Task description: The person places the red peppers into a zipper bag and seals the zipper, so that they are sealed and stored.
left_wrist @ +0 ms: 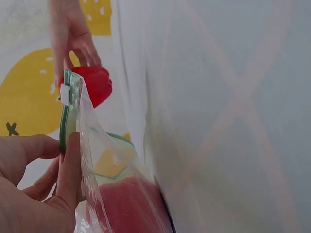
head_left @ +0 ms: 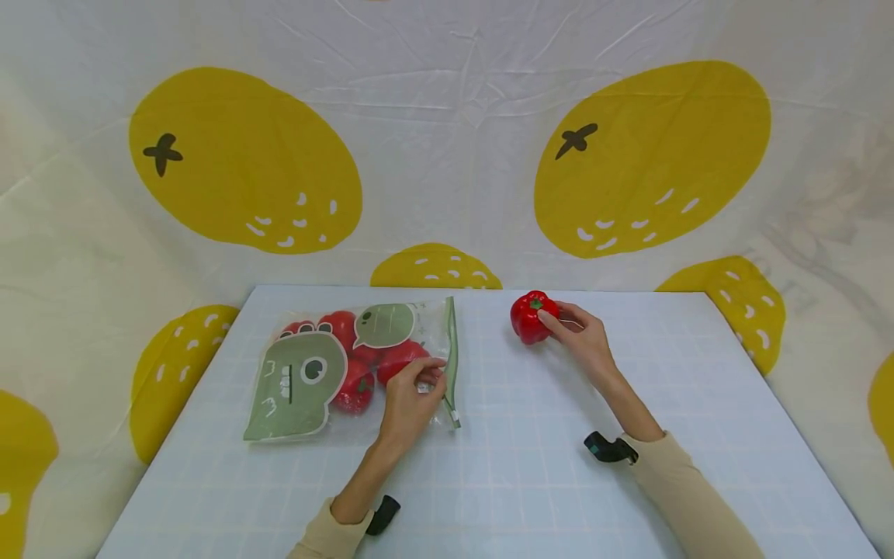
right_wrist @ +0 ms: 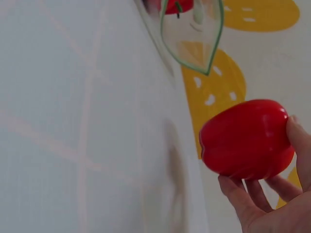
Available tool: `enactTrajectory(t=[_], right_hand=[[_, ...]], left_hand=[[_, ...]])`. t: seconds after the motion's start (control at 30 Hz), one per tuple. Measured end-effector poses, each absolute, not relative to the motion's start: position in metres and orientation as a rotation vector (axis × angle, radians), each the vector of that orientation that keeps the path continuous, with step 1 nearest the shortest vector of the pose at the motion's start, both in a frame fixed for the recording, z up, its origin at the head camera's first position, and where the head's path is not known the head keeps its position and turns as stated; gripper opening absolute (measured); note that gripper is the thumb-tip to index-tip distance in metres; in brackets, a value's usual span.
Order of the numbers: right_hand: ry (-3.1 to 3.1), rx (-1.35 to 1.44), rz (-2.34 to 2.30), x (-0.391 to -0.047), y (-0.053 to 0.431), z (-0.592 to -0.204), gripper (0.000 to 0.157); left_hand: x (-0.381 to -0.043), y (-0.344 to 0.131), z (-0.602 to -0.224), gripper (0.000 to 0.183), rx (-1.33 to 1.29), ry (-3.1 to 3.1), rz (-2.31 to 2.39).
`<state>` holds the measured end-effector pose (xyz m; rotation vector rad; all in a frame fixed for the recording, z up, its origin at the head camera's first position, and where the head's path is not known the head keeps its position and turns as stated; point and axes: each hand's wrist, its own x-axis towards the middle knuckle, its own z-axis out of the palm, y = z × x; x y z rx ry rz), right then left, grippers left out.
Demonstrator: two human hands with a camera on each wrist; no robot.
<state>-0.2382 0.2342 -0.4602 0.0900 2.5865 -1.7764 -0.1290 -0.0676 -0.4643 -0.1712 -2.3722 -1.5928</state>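
Note:
My left hand [head_left: 407,404] pinches the green-edged rim of a clear zip bag [head_left: 296,384] that lies on the left half of the table. Several red bell peppers [head_left: 354,390] show through the plastic, beside a printed green dinosaur. In the left wrist view, finger and thumb grip the green zip strip [left_wrist: 63,124] just below its white slider [left_wrist: 65,95]. The right wrist view shows the bag's mouth [right_wrist: 214,53] gaping. To the right of the bag, my right hand [head_left: 587,345] holds a single red bell pepper [head_left: 525,320], thumb on one side and fingers on the other.
A pale checked cloth covers the table [head_left: 531,481]. Behind and around it hangs a white curtain [head_left: 447,171] with large yellow fruit prints. A black wrist camera [head_left: 609,448] sits at the right cuff, another camera [head_left: 383,515] at the left.

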Motion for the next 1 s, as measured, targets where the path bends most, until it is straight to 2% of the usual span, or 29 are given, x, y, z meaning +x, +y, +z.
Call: enactTrajectory(t=[0.7,1.0], right_hand=[[2.285,0.028,-1.926,-0.237,0.163,-0.462,0.071],[2.209,-0.021,-1.934,-0.238,0.141,-0.464,0.064]], left_hand=[[-0.126,-0.065,-0.455,0.023,-0.169,-2.288,-1.502],[-0.127,-0.066,-0.451,0.02,-0.173,-2.257,-1.467]])
